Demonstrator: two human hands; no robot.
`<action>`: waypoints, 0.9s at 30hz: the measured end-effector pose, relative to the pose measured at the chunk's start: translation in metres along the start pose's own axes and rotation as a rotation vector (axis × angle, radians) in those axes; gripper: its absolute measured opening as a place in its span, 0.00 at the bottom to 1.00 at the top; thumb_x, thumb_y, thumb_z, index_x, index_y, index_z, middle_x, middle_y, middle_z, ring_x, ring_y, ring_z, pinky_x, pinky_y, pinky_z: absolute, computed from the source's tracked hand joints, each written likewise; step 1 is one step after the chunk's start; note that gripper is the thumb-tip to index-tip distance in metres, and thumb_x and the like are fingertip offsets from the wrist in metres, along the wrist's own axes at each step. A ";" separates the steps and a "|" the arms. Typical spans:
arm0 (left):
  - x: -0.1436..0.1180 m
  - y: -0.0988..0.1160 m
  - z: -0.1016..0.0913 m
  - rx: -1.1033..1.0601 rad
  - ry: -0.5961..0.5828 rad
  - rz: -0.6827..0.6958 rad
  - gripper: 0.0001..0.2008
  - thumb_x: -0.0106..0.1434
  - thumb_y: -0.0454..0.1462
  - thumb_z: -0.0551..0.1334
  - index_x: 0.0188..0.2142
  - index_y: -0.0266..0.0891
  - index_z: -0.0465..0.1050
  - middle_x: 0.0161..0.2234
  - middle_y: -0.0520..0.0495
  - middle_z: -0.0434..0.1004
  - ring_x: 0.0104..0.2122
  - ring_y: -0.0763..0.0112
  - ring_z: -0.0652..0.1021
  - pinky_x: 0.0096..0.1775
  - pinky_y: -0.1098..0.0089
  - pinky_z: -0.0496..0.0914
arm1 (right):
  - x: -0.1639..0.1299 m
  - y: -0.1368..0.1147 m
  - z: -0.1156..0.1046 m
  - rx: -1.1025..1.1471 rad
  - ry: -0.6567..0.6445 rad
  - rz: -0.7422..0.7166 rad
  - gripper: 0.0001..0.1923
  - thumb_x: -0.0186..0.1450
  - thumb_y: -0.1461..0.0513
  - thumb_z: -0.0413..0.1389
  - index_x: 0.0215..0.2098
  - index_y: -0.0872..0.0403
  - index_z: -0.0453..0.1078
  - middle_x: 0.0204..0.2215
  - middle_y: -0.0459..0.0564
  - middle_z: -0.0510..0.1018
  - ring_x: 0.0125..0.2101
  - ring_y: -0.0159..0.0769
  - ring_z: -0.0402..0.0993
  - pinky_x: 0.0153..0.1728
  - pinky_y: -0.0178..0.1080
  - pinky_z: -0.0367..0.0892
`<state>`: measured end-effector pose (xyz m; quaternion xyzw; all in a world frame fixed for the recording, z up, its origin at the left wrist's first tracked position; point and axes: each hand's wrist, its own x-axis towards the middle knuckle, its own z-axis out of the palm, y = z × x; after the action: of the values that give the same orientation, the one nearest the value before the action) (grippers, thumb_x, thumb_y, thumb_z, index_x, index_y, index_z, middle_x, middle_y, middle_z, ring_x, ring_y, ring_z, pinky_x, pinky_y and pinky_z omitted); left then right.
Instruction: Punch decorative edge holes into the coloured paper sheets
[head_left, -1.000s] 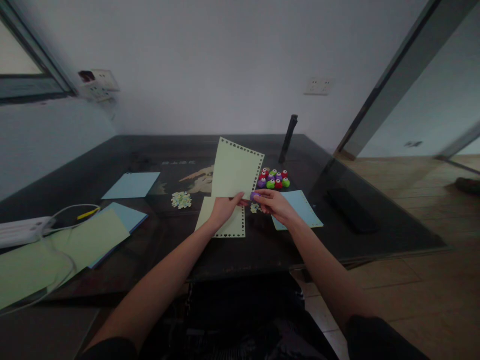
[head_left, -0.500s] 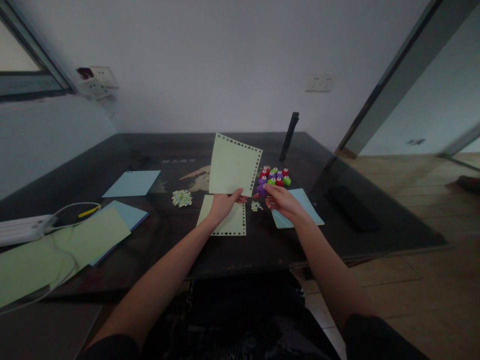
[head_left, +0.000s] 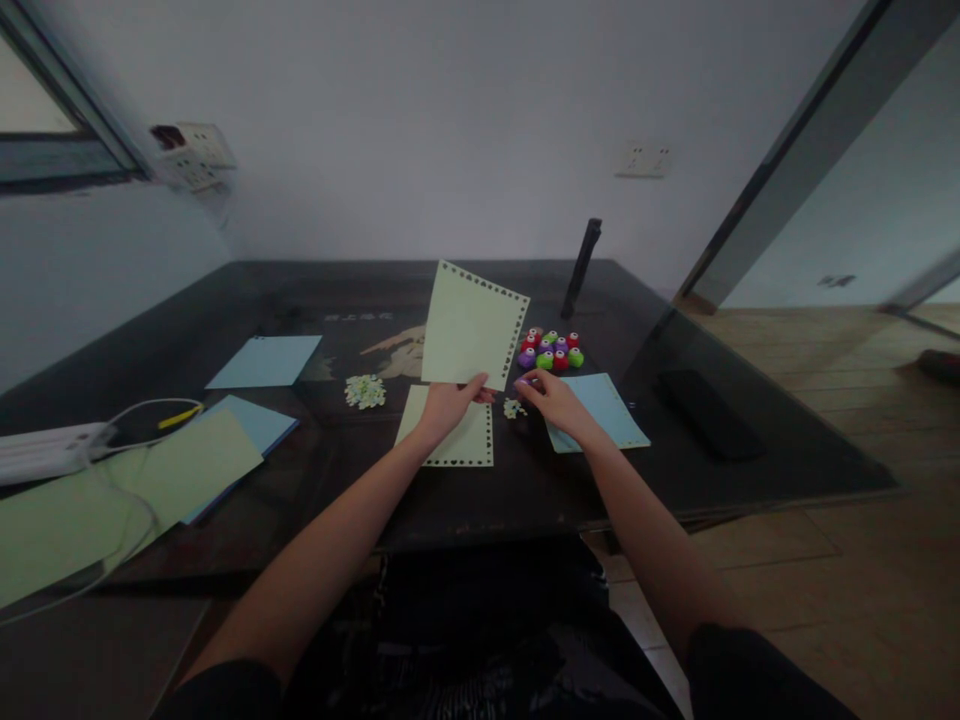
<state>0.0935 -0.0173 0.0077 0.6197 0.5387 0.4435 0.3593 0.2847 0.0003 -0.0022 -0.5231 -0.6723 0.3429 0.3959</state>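
— Holding anything, that left hand?

— Yes. It pinches the lower edge of a pale green sheet between thumb and fingers, and the sheet stands up off the dark glass table, tilted a little, with a row of small punched holes along its top and right edges.

— And the right hand?

— It sits low, just right of the left one, fingers curled round a small purple punch at the fingertips. The punch is close to the sheet's lower right corner but apart from it; whether it rests on the table I cannot tell.

— What lies under the hands?

— A second green sheet, flat on the table under the left hand, with the same punched border showing along its near and right edges. A light blue sheet lies flat beneath the right wrist. Between the two, a small scatter of paper bits.

— Beyond that?

— A cluster of little punches, red, green and purple, just behind the right hand. A bigger heap of paper confetti is to the left of the raised sheet. Further left, a blue sheet lies alone, and a stack of green and blue paper sits near a white power strip.
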 end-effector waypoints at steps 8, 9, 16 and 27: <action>0.000 0.000 0.000 -0.002 0.002 -0.027 0.11 0.61 0.36 0.58 0.24 0.35 0.73 0.26 0.43 0.81 0.26 0.69 0.80 0.37 0.69 0.74 | 0.001 0.003 -0.001 -0.055 0.001 -0.024 0.10 0.61 0.54 0.56 0.34 0.53 0.69 0.26 0.48 0.77 0.28 0.37 0.72 0.33 0.40 0.63; 0.000 0.000 0.000 0.009 0.012 -0.028 0.11 0.61 0.35 0.59 0.24 0.35 0.73 0.25 0.43 0.81 0.26 0.69 0.80 0.37 0.69 0.74 | 0.001 0.003 -0.001 -0.063 0.002 -0.024 0.11 0.61 0.54 0.56 0.34 0.53 0.69 0.26 0.49 0.77 0.28 0.37 0.72 0.33 0.40 0.63; 0.006 -0.008 -0.006 0.067 0.080 -0.035 0.09 0.58 0.35 0.60 0.23 0.35 0.73 0.22 0.45 0.79 0.26 0.66 0.80 0.38 0.68 0.73 | 0.001 0.004 -0.001 -0.099 0.058 -0.040 0.12 0.58 0.55 0.59 0.34 0.55 0.70 0.31 0.51 0.77 0.30 0.37 0.72 0.35 0.40 0.65; 0.014 -0.006 -0.018 0.046 0.180 0.010 0.05 0.54 0.35 0.61 0.27 0.34 0.70 0.19 0.49 0.74 0.21 0.68 0.77 0.27 0.72 0.68 | -0.001 0.001 0.000 -0.187 0.076 -0.087 0.14 0.56 0.57 0.61 0.37 0.56 0.71 0.30 0.50 0.77 0.28 0.34 0.70 0.32 0.38 0.65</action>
<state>0.0750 -0.0028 0.0103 0.5882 0.5756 0.4867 0.2930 0.2854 -0.0004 -0.0033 -0.5406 -0.7080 0.2413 0.3850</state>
